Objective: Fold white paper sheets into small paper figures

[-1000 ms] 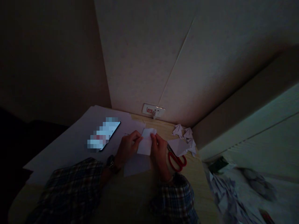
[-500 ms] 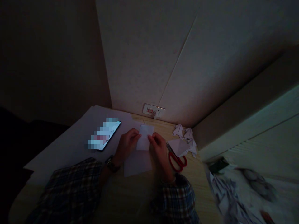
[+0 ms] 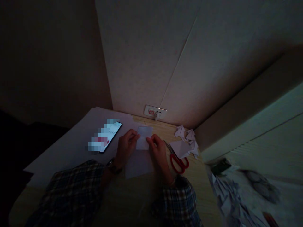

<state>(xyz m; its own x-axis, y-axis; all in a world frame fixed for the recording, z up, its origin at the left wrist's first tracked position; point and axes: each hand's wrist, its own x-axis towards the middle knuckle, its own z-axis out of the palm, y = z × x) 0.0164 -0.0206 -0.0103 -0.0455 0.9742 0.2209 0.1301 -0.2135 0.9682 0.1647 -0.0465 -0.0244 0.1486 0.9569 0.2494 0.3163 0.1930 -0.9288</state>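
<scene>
Between my two hands is a small white piece of paper (image 3: pixel 143 141), held up above the table. The thumb and fingers of my left hand (image 3: pixel 126 143) pinch its left edge. Its right edge is pinched by my right hand (image 3: pixel 157 148). Beneath it, a larger white sheet of paper (image 3: pixel 139 164) lies flat on the table. Red-handled scissors (image 3: pixel 176 162) rest just right of my right hand, their blades pointing away from me and slightly apart.
A lit phone (image 3: pixel 110 138) lies on large white sheets (image 3: pixel 71 148) at the left. Folded paper pieces (image 3: pixel 186 134) and a loose paper (image 3: pixel 181 148) sit at the table's right edge. Many folded papers (image 3: pixel 227 195) are heaped below right. A wall socket (image 3: pixel 155 111) holds a plug.
Both hands and the small paper have shifted slightly left. More of the scissors' blades now shows beside my right hand.
</scene>
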